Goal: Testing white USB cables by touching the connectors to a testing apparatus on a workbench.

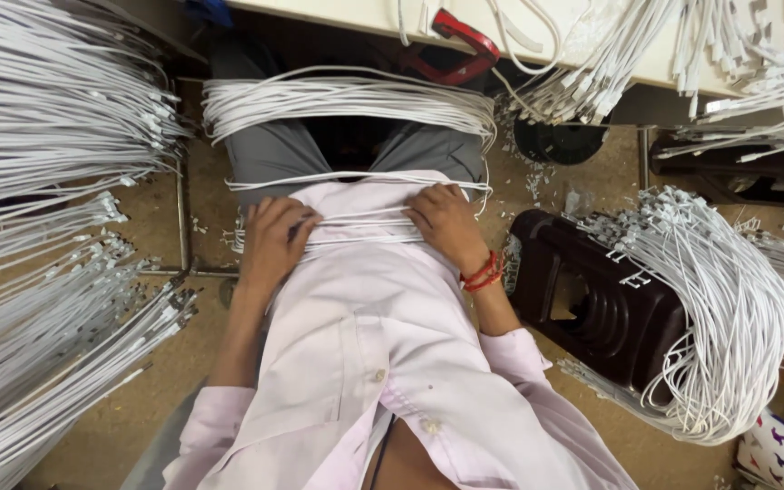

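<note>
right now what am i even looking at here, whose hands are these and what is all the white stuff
This is one picture from a camera worn on a person's head, looking straight down at their own lap. They sit in a pale pink shirt and grey trousers. Both bare hands press a small bunch of white cables against their lap: the left hand on one side, the right hand, with a red thread wristband, on the other. A thicker cable bundle lies across the knees. More white cables are stacked at the left and draped over a dark plastic stool. A red clamp sits at the table edge above.
</note>
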